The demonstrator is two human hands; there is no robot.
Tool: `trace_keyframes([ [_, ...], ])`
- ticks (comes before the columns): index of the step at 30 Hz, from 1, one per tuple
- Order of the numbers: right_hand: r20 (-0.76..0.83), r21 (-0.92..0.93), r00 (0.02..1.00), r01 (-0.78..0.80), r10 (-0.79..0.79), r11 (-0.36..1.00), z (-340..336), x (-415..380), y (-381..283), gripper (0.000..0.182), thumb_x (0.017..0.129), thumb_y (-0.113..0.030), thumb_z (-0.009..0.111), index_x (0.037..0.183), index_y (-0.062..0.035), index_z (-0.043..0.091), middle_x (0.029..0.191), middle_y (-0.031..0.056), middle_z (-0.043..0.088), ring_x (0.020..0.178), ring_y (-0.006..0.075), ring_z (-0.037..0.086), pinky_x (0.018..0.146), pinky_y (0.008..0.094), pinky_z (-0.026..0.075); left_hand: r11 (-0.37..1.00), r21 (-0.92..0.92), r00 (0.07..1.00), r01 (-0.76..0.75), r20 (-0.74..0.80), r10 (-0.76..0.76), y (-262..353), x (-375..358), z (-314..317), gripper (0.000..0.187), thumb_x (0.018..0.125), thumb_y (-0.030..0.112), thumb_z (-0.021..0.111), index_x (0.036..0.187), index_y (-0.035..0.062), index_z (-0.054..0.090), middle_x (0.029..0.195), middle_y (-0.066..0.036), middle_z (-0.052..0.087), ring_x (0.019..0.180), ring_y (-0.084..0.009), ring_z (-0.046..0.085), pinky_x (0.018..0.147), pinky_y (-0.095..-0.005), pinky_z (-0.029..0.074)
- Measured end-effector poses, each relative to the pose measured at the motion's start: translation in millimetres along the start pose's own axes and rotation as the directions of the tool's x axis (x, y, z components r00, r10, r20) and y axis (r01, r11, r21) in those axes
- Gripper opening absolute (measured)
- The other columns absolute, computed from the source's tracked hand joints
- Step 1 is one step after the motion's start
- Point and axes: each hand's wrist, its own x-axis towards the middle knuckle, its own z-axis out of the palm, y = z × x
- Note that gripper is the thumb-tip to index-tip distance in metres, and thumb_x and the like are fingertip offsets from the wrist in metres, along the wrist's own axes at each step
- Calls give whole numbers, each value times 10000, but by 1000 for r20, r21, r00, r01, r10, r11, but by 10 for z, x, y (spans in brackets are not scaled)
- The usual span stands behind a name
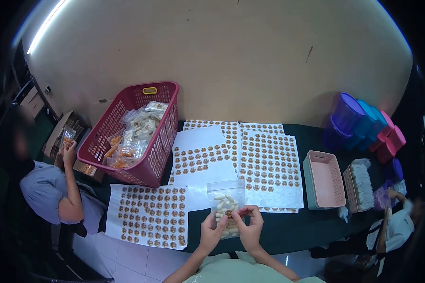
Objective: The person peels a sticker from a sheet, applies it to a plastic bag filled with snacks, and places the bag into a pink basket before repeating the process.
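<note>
A clear zip bag (225,187) of white, oblong pieces is held upright at the table's front edge. My left hand (211,233) grips its left side, thumb on the front. On the other side my right hand (250,230) pinches the bag with its fingers closed. Both thumbs press at a round brown sticker (229,214) on the bag's face. Left of my hands lies a sheet of round brown stickers (146,214). Beyond the bag, a partly used sticker sheet (200,177) has bare white areas, and a fuller sheet (271,160) lies to its right.
A maroon basket (161,146) holds several filled packets. Pink-lined basket (325,181), narrow basket of white packets (358,188) and colourful tubs (347,111) stand right. A person (57,188) at left holds a packet of orange pieces (68,136); another person (396,226) is at right.
</note>
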Motion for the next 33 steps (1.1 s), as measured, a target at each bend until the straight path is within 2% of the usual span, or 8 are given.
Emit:
trace_keyframes([
  [8, 1, -230, 997, 74, -76, 970, 8, 223, -53, 386, 655, -90, 728, 940, -13, 479, 1033, 78, 409, 796, 124, 453, 737, 250, 390, 1000, 28, 1000, 3, 27, -4, -8, 190, -118, 325, 863, 124, 539, 1122, -58, 465, 989, -67, 567, 862, -79, 532, 728, -212, 447],
  [10, 9, -241, 998, 65, -65, 968, 29, 285, -92, 387, 685, -78, 709, 984, -4, 476, 1000, 73, 474, 803, 116, 493, 735, 247, 415, 999, 31, 999, -14, 52, 12, -35, 230, -127, 332, 856, 129, 552, 1120, -52, 469, 976, -62, 571, 851, -74, 533, 719, -210, 446],
  [12, 267, 147, 924, -319, 273, 936, -8, 369, -3, 320, 728, -66, 679, 984, 5, 502, 931, 63, 556, 808, 102, 540, 724, 235, 441, 999, 37, 996, 4, 92, -7, -40, 252, -125, 337, 837, 137, 578, 1108, -42, 486, 966, -57, 579, 836, -70, 537, 723, -210, 445],
  [13, 305, 182, 906, -358, 294, 916, -22, 396, -43, 243, 758, -72, 658, 952, 14, 541, 809, 37, 597, 736, 71, 549, 657, 203, 448, 999, 36, 996, -1, 93, -2, -31, 280, -129, 337, 837, 137, 578, 1108, -42, 486, 966, -57, 579, 836, -70, 537, 723, -210, 445],
  [18, 260, 219, 918, -358, 299, 908, -45, 436, -25, 206, 773, -81, 645, 932, 16, 559, 802, 43, 599, 723, 65, 547, 655, 205, 448, 980, 196, 981, 40, 178, -75, -57, 375, -173, 402, 820, 94, 588, 1165, -46, 437, 1049, -70, 555, 922, -95, 530, 795, -237, 437],
  [26, 293, 350, 900, -416, 324, 840, -20, 595, 74, 222, 781, -128, 647, 931, 9, 556, 798, 26, 587, 719, 48, 527, 664, 197, 428, 997, 5, 993, 80, 87, -80, 25, 405, -129, 407, 821, 105, 592, 1167, -49, 442, 1029, -85, 569, 919, -99, 540, 792, -233, 446],
  [29, 333, -59, 936, -97, 111, 994, -44, 573, 152, 248, 755, -153, 678, 908, 0, 555, 782, 13, 582, 733, 40, 526, 651, 189, 424, 994, -16, 990, 106, 90, -105, 57, 433, -124, 398, 834, 101, 574, 1176, -47, 432, 1029, -87, 567, 921, -96, 538, 792, -235, 451],
  [33, 374, 23, 892, -283, 254, 959, -134, 592, 237, 229, 773, -141, 658, 913, 12, 559, 771, 8, 586, 727, 42, 532, 648, 183, 428, 982, 38, 969, 186, 158, -190, 71, 447, -197, 380, 841, 112, 568, 1165, -42, 441, 1011, -78, 572, 893, -84, 545, 774, -229, 458],
])
